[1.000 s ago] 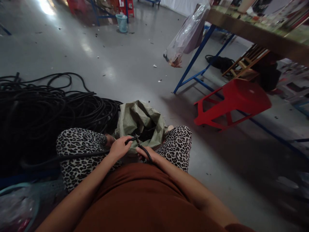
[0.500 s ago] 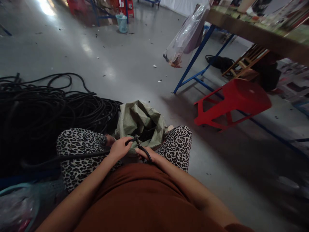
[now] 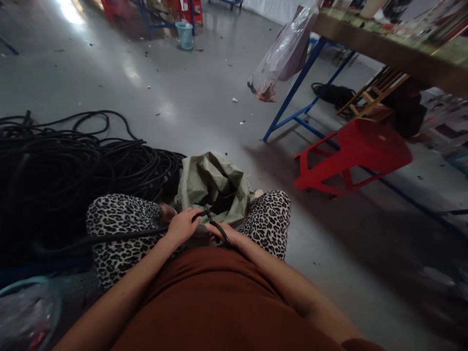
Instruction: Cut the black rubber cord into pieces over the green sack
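Note:
Closed round a black rubber-like cord [image 3: 126,235], my left hand [image 3: 183,226] sits above my lap; the cord runs off to the left across my thigh, and its end sticks out past my fingers. My right hand [image 3: 223,233] grips black-handled scissors [image 3: 220,230], whose blades meet the cord's end just right of my left fingers. Whether the blades are fully closed is too small to tell. Below and beyond both hands, an open greenish woven sack [image 3: 195,173] stands between my legs, with dark pieces [image 3: 223,201] inside it.
A large heap of black cord [image 3: 84,156] lies at left. Lower left is a light-blue basket [image 3: 51,282] holding clear plastic. A red stool [image 3: 365,151] lies tipped at right, beside a blue-legged table [image 3: 387,46] with a plastic bag [image 3: 281,53] hanging from it.
My left hand has shifted slightly to the right along with the cord, and the cord's end sits a little further into the scissor blades. My right hand stays almost in place.

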